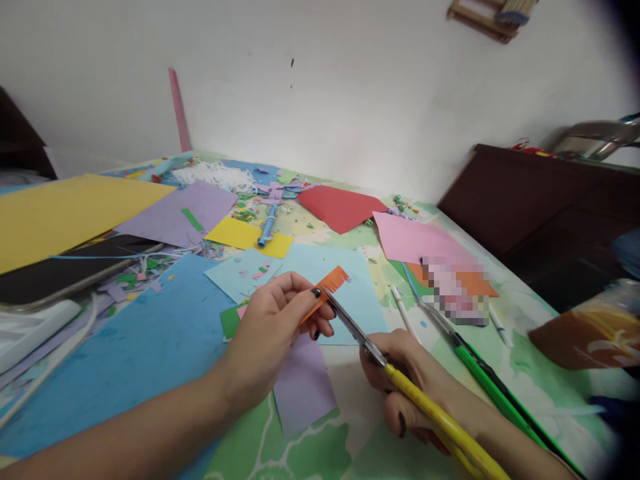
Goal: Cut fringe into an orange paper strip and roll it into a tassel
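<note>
My left hand (pixel 273 327) pinches a small orange paper strip (pixel 331 283) whose far end is cut into a fringe. In my right hand (pixel 417 383) is a pair of yellow-handled scissors (pixel 400 380); the metal blades (pixel 350 323) meet the strip just past my left fingertips. Both hands hover over a table (pixel 300 453) with a green and white patterned cover.
Coloured paper sheets lie about: blue (pixel 140 347), purple (pixel 303 387), light blue (pixel 350 287), pink (pixel 415 240), red (pixel 340 207), yellow (pixel 65 213). A second pair of green scissors (pixel 487 383) lies at right, a blue pen (pixel 267 227) behind, a dark tablet (pixel 65 270) at left, and a dark cabinet (pixel 545 213) at right.
</note>
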`<state>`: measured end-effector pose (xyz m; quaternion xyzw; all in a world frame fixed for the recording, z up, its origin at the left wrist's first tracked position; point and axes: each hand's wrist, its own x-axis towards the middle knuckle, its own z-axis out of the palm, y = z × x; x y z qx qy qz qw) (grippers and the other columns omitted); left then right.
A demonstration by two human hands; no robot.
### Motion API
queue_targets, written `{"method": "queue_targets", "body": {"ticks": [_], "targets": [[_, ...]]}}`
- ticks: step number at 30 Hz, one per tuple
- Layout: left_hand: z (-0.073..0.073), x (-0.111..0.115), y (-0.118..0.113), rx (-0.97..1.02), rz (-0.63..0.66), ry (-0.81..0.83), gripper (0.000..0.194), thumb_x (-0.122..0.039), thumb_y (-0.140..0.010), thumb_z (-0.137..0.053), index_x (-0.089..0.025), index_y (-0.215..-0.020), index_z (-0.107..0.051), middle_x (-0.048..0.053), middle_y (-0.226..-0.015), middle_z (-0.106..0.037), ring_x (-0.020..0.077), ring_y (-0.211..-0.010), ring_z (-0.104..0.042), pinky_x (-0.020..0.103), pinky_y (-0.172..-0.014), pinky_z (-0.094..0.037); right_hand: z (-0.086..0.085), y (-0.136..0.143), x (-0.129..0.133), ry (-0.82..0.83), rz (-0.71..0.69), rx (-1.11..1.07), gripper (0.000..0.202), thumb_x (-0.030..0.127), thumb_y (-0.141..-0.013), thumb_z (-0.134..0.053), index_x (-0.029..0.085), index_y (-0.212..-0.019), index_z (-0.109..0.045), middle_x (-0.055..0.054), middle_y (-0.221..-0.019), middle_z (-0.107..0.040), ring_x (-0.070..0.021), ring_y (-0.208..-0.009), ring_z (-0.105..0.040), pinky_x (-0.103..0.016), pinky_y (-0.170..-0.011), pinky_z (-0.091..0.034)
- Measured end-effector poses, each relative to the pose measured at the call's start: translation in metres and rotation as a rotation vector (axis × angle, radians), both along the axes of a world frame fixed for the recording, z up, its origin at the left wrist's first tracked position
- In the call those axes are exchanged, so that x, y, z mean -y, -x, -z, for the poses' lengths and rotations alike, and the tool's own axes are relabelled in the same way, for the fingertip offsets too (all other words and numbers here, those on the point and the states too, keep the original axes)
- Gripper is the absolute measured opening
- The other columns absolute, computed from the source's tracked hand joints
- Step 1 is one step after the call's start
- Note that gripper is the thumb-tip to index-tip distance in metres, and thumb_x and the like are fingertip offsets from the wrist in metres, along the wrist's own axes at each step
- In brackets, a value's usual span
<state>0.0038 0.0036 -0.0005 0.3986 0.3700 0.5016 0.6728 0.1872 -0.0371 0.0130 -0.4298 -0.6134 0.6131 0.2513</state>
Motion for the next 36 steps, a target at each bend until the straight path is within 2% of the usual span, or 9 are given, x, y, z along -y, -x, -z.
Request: {"method": "queue_targets", "body": {"ticks": [8,13,20,23,28,33,36], "targets": [[0.0011,0.0003,0.0008,0.003,0.001,-0.003,0.009,-0.018,-0.078,-0.057,-0.017,-0.07,-0.054,-0.001,-0.062,-0.064,0.0096,-0.054,-0.057,0.023,-0.056,-0.043,0.0002,0.0014,0.0,-0.003,0.002,0.002,0.057,0.059,-0.058,-0.073,0.02,-0.058,-0.031,0.009,-0.054,-0.025,-0.0026,-0.044,-0.025,-0.014,-0.034,-0.026],[0.0012,0.0009,0.0011,0.006,0.004,-0.007,0.009,-0.019,-0.079,-0.057,-0.016,-0.071,-0.054,-0.001,-0.062,-0.065,0.0096,-0.054,-0.057,0.023,-0.056,-0.042,0.0026,0.0007,-0.0013,-0.02,-0.01,0.053,0.052,0.05,-0.063,-0.073,0.02,-0.059,-0.031,0.009,-0.055,-0.027,-0.0019,-0.043,-0.025,-0.013,-0.034,-0.025],[0.0011,0.0004,0.0008,0.021,0.004,-0.003,0.009,-0.018,-0.08,-0.057,-0.017,-0.071,-0.053,-0.002,-0.062,-0.064,0.0091,-0.054,-0.057,0.023,-0.056,-0.043,0.005,-0.0005,-0.0013,-0.022,-0.002,0.034,0.049,0.043,-0.062,-0.075,0.02,-0.059,-0.032,0.01,-0.054,-0.025,-0.002,-0.043,-0.023,-0.014,-0.034,-0.021],[0.0007,0.0003,0.0004,0.023,0.001,-0.004,0.009,-0.018,-0.079,-0.057,-0.016,-0.071,-0.054,-0.001,-0.062,-0.064,0.0091,-0.054,-0.057,0.023,-0.056,-0.043,0.0049,-0.0001,-0.0017,-0.022,-0.02,0.048,0.047,0.037,-0.063,-0.075,0.02,-0.058,-0.032,0.011,-0.052,-0.026,-0.0018,-0.042,-0.024,-0.014,-0.034,-0.023],[0.0001,-0.0002,0.0006,0.008,-0.001,0.003,0.009,-0.018,-0.079,-0.057,-0.016,-0.071,-0.054,-0.001,-0.062,-0.064,0.0096,-0.054,-0.057,0.023,-0.057,-0.042,0.0056,0.0001,-0.0017,0.044,-0.007,0.01,0.046,0.037,-0.062,-0.074,0.02,-0.06,-0.032,0.011,-0.052,-0.029,-0.0016,-0.039,-0.028,-0.014,-0.033,-0.027],[0.0015,-0.0004,0.0011,0.004,0.016,0.006,0.01,-0.018,-0.079,-0.057,-0.016,-0.07,-0.054,-0.002,-0.061,-0.064,0.0092,-0.054,-0.057,0.023,-0.057,-0.042,0.0061,-0.0003,-0.003,-0.002,-0.012,0.0,0.045,0.034,-0.06,-0.075,0.019,-0.057,-0.032,0.011,-0.051,-0.026,-0.0015,-0.041,-0.025,-0.013,-0.032,-0.023],[0.0017,0.0004,0.0008,0.0,0.017,0.012,0.01,-0.017,-0.08,-0.057,-0.017,-0.07,-0.054,-0.002,-0.061,-0.064,0.0088,-0.053,-0.057,0.023,-0.056,-0.042,0.0046,0.0,-0.0034,0.021,-0.004,-0.026,0.043,0.031,-0.061,-0.074,0.02,-0.058,-0.033,0.011,-0.052,-0.027,-0.0015,-0.041,-0.027,-0.013,-0.033,-0.028]]}}
